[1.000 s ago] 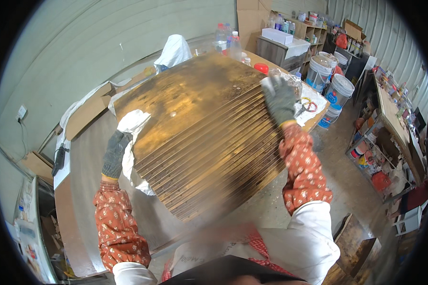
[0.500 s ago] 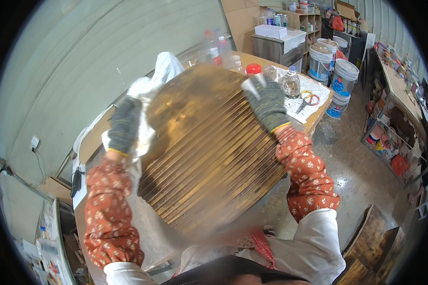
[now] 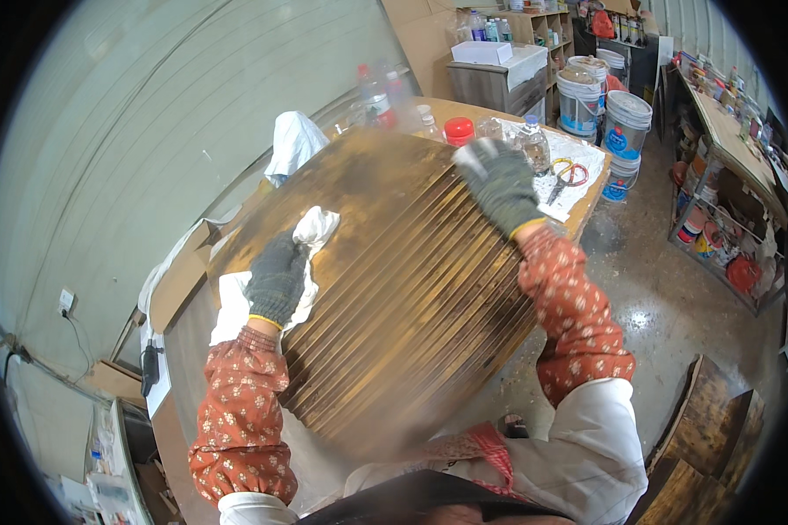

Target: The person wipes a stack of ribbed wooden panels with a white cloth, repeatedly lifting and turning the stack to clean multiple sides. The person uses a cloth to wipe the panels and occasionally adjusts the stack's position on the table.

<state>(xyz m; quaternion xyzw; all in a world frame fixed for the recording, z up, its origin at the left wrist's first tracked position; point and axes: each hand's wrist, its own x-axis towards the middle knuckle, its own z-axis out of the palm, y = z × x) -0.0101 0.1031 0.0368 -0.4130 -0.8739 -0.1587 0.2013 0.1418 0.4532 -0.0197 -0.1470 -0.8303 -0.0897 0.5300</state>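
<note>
A brown-and-gold mottled wooden panel (image 3: 411, 271) lies tilted before me over the table, its near part cut with parallel grooves. My left hand (image 3: 276, 278), in a dark grey knitted glove, is closed round a white rag (image 3: 317, 227) and presses it on the smooth left part of the panel. Folds of the rag stick out on both sides of the glove. At the panel's far right edge, my right hand (image 3: 502, 189), gloved alike with pale fingertips, grips the rim beside the end of the grooves. The panel's near end is blurred.
Behind the panel on the wooden table (image 3: 592, 206) stand a red-lidded jar (image 3: 459, 132), clear bottles (image 3: 534, 144) and scissors (image 3: 569, 175) on white paper. White buckets (image 3: 626, 122) are stacked beyond. Dark-stained wooden pieces (image 3: 700, 437) lie at lower right. A cluttered workbench (image 3: 718, 131) runs along the right.
My left hand with the rag has moved right and nearer, from the panel's left edge onto its surface, uncovering the far left part. My right hand stays on the rim.
</note>
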